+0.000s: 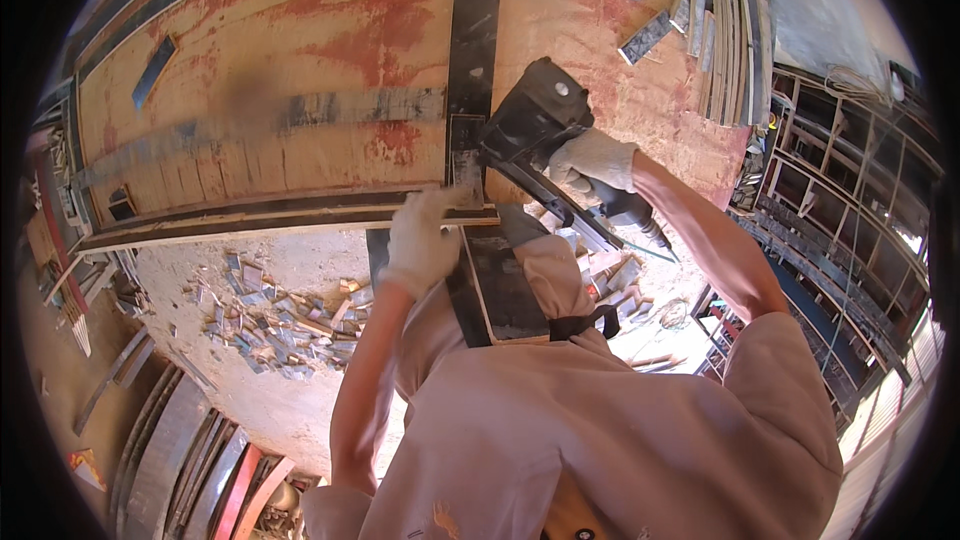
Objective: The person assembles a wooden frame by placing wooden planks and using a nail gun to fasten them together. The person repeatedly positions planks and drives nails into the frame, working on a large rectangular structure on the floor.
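Brown shirt (600, 430) foremost | nail gun (535, 115) overlaps panel (330, 20) | offcuts (290, 325) littering floor (270, 400)

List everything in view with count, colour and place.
nail gun: one, black, in the right hand
panel: one, tan with red stains, ahead
crossing strip: one, dark, running away across the panel
edge strips: several, dark and pale, along the panel's near edge
loose piece: one, dark, panel's left side
stacked boards: many, grey-brown, upper right
scrap wood: uncountable, mixed colours, floor
leaning boards: several, grey, brown and red, lower left
left hand: one, white-gloved, at the edge strips
right hand: one, white-gloved, at the nail gun
shirt: one, brown, bottom
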Tool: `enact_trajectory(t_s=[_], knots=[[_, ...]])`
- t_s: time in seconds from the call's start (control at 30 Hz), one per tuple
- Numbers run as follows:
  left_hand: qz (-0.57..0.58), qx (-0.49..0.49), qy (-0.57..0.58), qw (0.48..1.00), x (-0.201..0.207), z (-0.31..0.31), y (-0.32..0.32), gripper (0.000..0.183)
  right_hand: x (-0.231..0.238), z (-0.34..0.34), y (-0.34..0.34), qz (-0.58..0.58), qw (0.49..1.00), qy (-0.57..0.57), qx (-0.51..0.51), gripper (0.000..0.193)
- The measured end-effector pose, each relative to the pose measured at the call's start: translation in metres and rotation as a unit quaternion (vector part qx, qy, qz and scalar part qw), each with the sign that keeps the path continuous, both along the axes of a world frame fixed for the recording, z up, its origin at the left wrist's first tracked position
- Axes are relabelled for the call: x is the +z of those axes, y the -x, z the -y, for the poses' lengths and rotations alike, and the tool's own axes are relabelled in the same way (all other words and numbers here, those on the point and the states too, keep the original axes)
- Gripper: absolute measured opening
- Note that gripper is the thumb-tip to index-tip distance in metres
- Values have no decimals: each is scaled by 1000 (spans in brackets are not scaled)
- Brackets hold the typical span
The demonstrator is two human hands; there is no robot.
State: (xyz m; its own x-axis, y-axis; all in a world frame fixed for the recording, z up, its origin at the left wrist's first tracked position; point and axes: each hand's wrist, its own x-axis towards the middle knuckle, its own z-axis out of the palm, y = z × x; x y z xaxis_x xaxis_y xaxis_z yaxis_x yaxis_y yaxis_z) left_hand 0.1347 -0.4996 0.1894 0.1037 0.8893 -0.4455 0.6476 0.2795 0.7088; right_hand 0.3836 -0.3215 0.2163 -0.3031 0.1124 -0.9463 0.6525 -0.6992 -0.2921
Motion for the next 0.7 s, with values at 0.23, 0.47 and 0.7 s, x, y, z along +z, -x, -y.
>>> enact_trajectory(t_s=[0.23, 0.47, 0.7], knots=[[218, -26, -217, 951, 86, 45, -21, 37, 7, -1, -2, -30, 997, 67, 19, 11], [182, 66, -234, 953, 89, 47, -39, 37, 8, -3, 7, -26, 996, 65, 61, 15], [171, 65, -256, 949, 83, 52, -40, 27, 12, -5, 17, -26, 995, 61, 76, 20]])
